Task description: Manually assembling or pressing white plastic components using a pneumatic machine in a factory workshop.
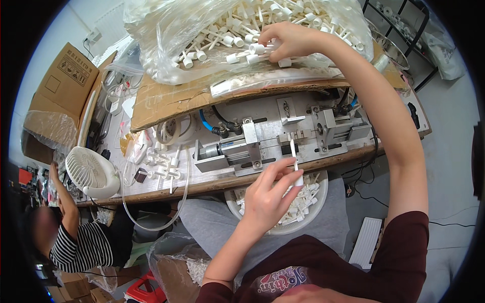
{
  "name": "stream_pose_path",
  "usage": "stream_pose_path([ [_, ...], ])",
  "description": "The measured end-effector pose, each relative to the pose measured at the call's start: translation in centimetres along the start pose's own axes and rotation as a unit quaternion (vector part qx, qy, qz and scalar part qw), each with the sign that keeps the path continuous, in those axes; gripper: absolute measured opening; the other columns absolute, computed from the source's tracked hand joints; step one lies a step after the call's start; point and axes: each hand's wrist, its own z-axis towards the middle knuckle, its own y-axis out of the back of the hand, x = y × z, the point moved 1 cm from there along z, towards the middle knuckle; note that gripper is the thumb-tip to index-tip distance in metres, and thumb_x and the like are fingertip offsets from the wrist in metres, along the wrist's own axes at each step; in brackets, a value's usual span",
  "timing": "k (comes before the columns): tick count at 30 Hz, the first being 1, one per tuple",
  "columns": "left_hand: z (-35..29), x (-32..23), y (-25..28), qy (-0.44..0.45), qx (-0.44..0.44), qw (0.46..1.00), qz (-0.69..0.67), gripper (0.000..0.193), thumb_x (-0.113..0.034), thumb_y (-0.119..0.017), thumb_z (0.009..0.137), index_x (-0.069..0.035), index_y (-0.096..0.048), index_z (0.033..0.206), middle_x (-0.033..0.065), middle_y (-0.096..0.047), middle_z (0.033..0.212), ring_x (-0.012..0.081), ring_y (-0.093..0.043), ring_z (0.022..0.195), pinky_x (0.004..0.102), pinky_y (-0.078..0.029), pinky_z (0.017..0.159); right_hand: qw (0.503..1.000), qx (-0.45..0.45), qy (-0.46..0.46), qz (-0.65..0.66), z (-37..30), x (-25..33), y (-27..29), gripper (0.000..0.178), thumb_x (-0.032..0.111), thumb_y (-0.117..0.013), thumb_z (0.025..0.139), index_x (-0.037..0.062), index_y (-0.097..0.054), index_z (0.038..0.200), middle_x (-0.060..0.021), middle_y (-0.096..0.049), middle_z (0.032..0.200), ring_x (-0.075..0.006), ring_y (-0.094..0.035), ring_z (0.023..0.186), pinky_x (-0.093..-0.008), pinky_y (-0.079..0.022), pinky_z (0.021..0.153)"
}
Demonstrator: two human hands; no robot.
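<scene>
Bench (199, 183) ahead; left hand (267, 194) pinches white piece (299, 180), right hand (293, 43) perhaps others (256, 49).

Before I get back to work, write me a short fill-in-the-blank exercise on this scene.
1. The ____ hand reaches into the heap of parts, while the left hand holds a white part.
2. In the picture, the fan stands on the machine's ____ side.
3. Of the hoses near the machine's left end, one is black and one ____.
4. The co-worker's top is patterned with ____.

Missing words: right; left; blue; stripes.
</scene>
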Motion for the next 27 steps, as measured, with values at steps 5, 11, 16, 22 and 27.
stream_pose_path([
  [5, 0.9, 0.2, -0.9, 0.006, -0.015, 0.997, 0.072, 0.03, -0.006, -0.083, 0.073, -0.003, -0.074, 0.102, 0.0103, -0.067, 0.122, 0.0222, -0.069, 0.096, 0.0336, -0.059, 0.077, 0.971, -0.182, 0.132, -0.078, -2.6, -1.9, -1.1, 0.031, 0.028, -0.076, 0.086, 0.0026, -0.074, 0.103, -0.0083, -0.06, 0.13, -0.0274, -0.059, 0.118, -0.0431, -0.048, 0.099],
  [11, 0.9, 0.9, -1.9, -0.027, 0.007, 0.985, 0.168, 0.028, -0.007, -0.079, 0.076, -0.001, -0.073, 0.103, 0.0111, -0.07, 0.123, 0.0225, -0.07, 0.087, 0.0322, -0.056, 0.075, 0.955, -0.252, 0.15, -0.045, -4.5, -1.6, -0.2, 0.02, 0.019, -0.076, 0.087, 0.0005, -0.07, 0.092, -0.0082, -0.064, 0.101, -0.0216, -0.063, 0.085, -0.0333, -0.047, 0.07],
  [16, 1.7, 1.3, -2.3, -0.04, 0.035, 0.973, 0.225, 0.026, -0.007, -0.079, 0.076, -0.001, -0.074, 0.101, 0.0118, -0.071, 0.124, 0.0223, -0.072, 0.082, 0.033, -0.056, 0.074, 0.942, -0.263, -0.088, 0.188, -5.7, -1.9, 0.4, 0.027, 0.025, -0.076, 0.09, 0.0002, -0.071, 0.08, -0.0058, -0.067, 0.07, -0.0133, -0.058, 0.062, -0.0278, -0.045, 0.058],
  [22, 2.9, 0.9, -2.1, -0.007, 0.064, 0.975, 0.212, 0.027, -0.009, -0.08, 0.074, -0.004, -0.074, 0.1, 0.0093, -0.071, 0.123, 0.0227, -0.07, 0.069, 0.0321, -0.055, 0.065, 0.807, -0.289, -0.034, 0.515, -6.4, -4.1, -0.6, 0.016, 0.015, -0.07, 0.095, -0.0005, -0.07, 0.099, -0.0061, -0.069, 0.079, -0.0124, -0.063, 0.069, -0.0267, -0.05, 0.061],
  [27, 3.0, 1.3, -2.3, 0.002, 0.064, 0.978, 0.199, 0.028, -0.01, -0.08, 0.073, -0.005, -0.075, 0.1, 0.0089, -0.071, 0.124, 0.0232, -0.068, 0.061, 0.0322, -0.055, 0.059, 0.693, -0.338, 0.012, 0.636, -7.6, -1.7, -0.5, 0.017, 0.012, -0.068, 0.095, -0.0011, -0.068, 0.107, -0.0075, -0.069, 0.087, -0.0137, -0.065, 0.077, -0.0266, -0.052, 0.067],
])
